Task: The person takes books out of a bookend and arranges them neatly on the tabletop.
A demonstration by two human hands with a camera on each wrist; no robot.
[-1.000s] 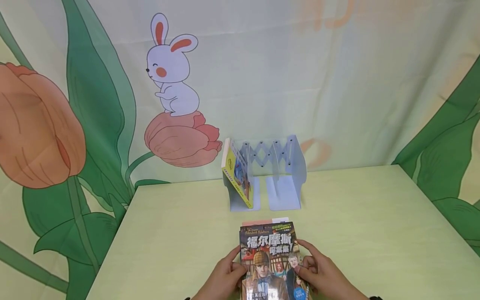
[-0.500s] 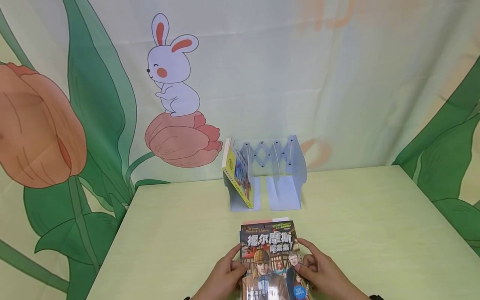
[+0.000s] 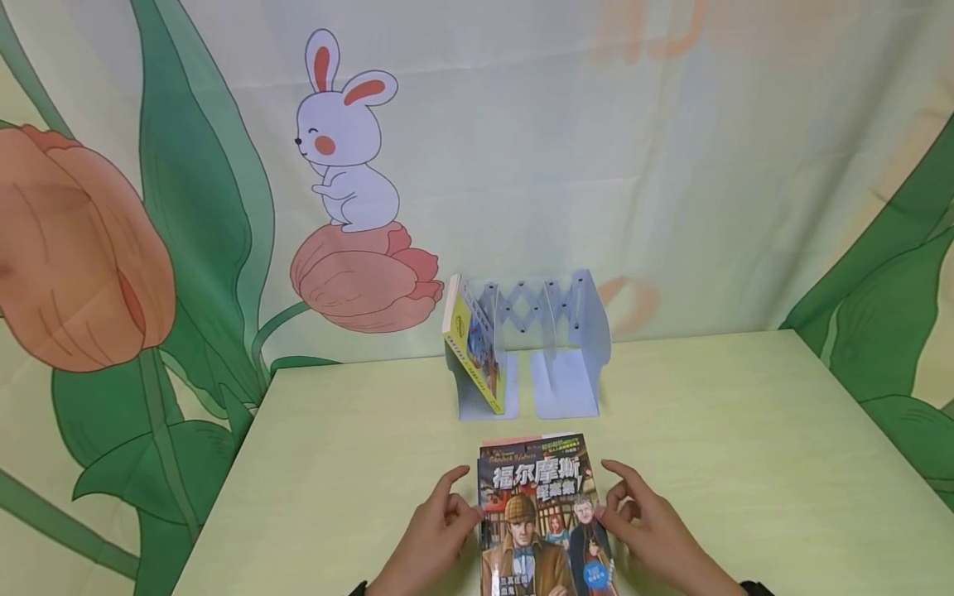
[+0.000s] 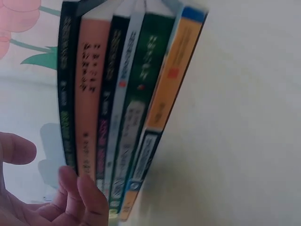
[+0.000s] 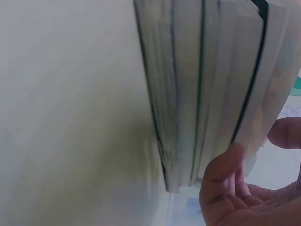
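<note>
A stack of several books lies at the front of the table, its coloured spines showing in the left wrist view and its page edges in the right wrist view. On top is a dark comic-style book with a man in a checked cap on its cover. My left hand is at the stack's left side, index finger raised off it and thumb tip right at the edge. Mirroring it on the right side, my right hand has its thumb tip at the cover's edge and its index finger lifted clear. Neither hand grips the stack.
Behind the stack stands a pale blue expanding bookend rack. A yellow book leans in its left section. The light green table meets a printed curtain at the back.
Both hands have loosened from the stack's sides and drawn slightly outward, index fingers lifting off. The stack stays almost in place; the rack and its yellow book are unmoved.
</note>
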